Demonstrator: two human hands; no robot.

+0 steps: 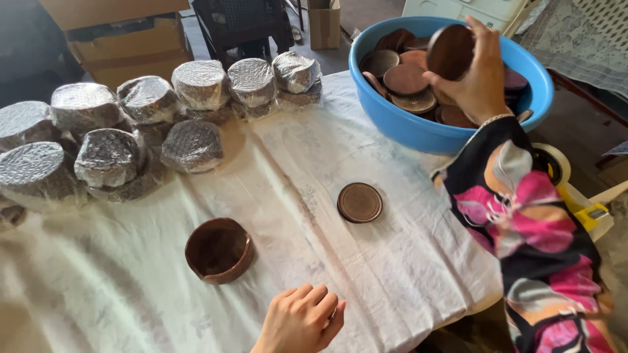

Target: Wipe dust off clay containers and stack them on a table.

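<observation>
Brown clay lids filled the blue basin (pixel 418 134) at the upper right of the frame, and the right hand (pixel 474 78) was over it, fingers (pixel 481 33) grasping one round lid (pixel 450 51) tilted on edge, its flat face turned toward the left. The left hand (pixel 301 321), at the bottom centre, rested loosely curled on the cloth-covered counter (pixel 118 294), holding nothing. Between them sat an open clay pot (pixel 219 250), mouth up, and a lone flat lid (pixel 359 202). Many bubble-wrapped bundles (pixel 108 157) stood finished at the upper left; judging by the full basin, plenty remained.
</observation>
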